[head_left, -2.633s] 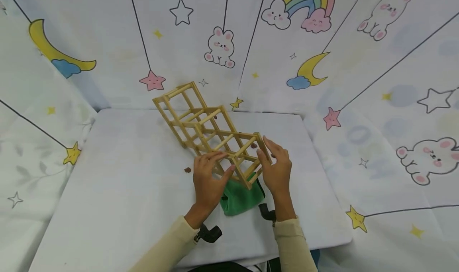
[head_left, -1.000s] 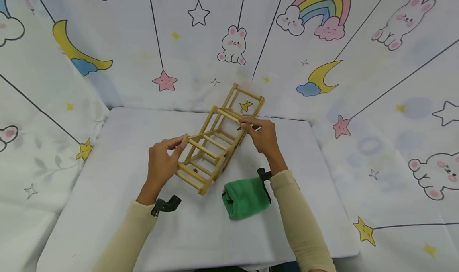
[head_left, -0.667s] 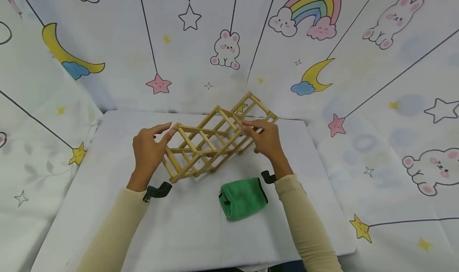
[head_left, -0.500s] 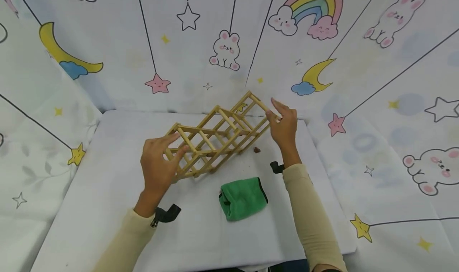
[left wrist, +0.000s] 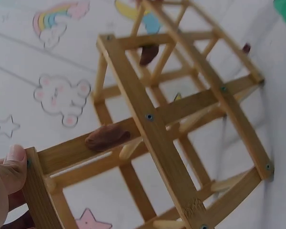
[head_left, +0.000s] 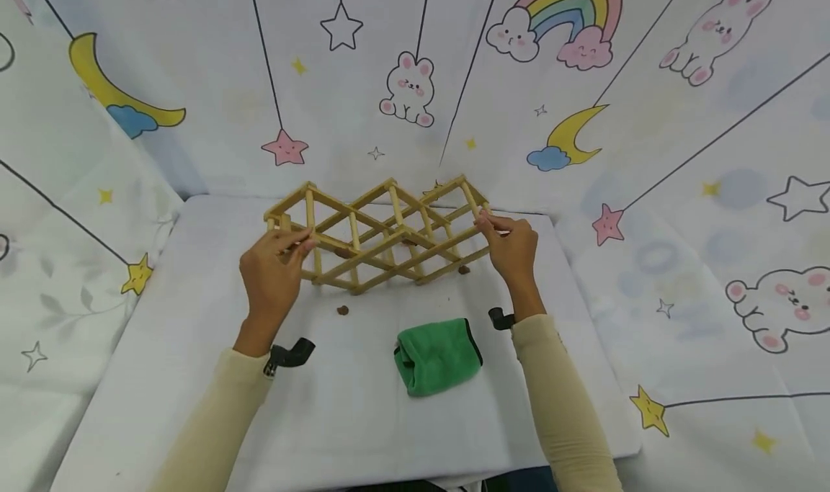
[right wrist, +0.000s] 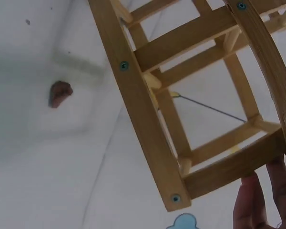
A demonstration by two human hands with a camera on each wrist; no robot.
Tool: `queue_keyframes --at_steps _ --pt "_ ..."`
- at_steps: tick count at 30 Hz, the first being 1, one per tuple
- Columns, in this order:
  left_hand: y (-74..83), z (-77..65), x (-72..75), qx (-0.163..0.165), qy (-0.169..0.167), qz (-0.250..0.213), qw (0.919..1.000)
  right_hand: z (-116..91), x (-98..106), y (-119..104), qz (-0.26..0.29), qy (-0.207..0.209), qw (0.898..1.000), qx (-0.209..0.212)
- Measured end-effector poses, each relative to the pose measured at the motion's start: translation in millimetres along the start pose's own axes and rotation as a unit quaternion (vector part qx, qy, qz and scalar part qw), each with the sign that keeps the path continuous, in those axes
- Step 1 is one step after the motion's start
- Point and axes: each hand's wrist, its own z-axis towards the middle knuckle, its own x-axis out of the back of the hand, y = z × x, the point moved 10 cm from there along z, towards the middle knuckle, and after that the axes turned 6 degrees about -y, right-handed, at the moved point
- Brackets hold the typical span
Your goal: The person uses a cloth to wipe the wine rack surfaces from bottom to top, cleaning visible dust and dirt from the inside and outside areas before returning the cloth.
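Observation:
A folding wooden lattice rack point(head_left: 379, 233), made of flat slats and round rods, stretches left to right in the head view. My left hand point(head_left: 272, 265) pinches its left part; in the left wrist view the thumb point(left wrist: 16, 160) presses a slat's end. At the right end, my right hand point(head_left: 512, 251) pinches a corner, its fingers point(right wrist: 250, 193) against a slat in the right wrist view. Reddish-brown smears point(left wrist: 107, 137) cling to the slats. Below the rack lies a small brown lump point(head_left: 342, 310), and another brown lump point(head_left: 463, 269) is near its right end.
A folded green cloth point(head_left: 439, 356) with a dark edge lies in front of the rack on the white table point(head_left: 363, 420). Behind the table hangs a printed backdrop point(head_left: 493, 103) with rabbits, stars and moons.
The rack has turned from slanting across the table to running left to right. Both hands loosened, shifted along it and pinch it again, the right one farther right. The cloth stays put.

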Motion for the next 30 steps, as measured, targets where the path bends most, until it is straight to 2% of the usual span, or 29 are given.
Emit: queue_keyframes --at_steps 3,5,7,10,12,15,17,19,21,23,26,30 --pt "-19.0 18.9 -0.7 0.023 0.000 -0.002 0.9997 -17 -1 -9 0.004 0.019 1.000 0.023" --pt "-26.9 25.8 -2.9 0.036 -0.005 -0.003 0.9993 -28 -1 -9 0.014 0.029 0.999 0.022" --pt "-30.1 26.6 -4.5 0.047 -0.008 0.004 0.9988 -43 2 -7 0.030 0.044 0.999 0.009" --pt "-30.2 18.2 -4.0 0.059 -0.002 0.013 0.9982 -78 3 7 0.058 0.048 0.996 -0.041" --pt "-28.6 11.8 -2.5 0.056 0.003 0.016 0.9983 -110 -1 19 0.066 0.022 0.993 -0.093" --pt "-26.1 9.3 -2.4 0.032 0.000 0.004 0.9995 -164 -16 41 0.031 -0.056 0.984 -0.165" --pt "-24.7 12.8 -4.1 0.012 -0.011 -0.002 0.9999 -199 -26 53 -0.002 -0.119 0.973 -0.196" --pt "-23.1 17.7 -6.4 -0.001 -0.028 0.001 0.9996 -227 -38 63 -0.018 -0.175 0.962 -0.210" --pt "-23.8 22.6 -8.1 -0.003 -0.045 0.010 0.9989 -249 -51 69 0.003 -0.226 0.949 -0.219" --pt "-25.5 26.2 -9.9 0.003 -0.060 0.021 0.9980 -261 -68 74 0.061 -0.256 0.935 -0.238" --pt "-31.2 28.8 -13.5 0.020 -0.074 0.025 0.9968 -266 -89 75 0.169 -0.252 0.914 -0.268" --pt "-38.5 28.2 -21.6 0.041 -0.081 0.009 0.9958 -265 -109 74 0.276 -0.186 0.887 -0.320"
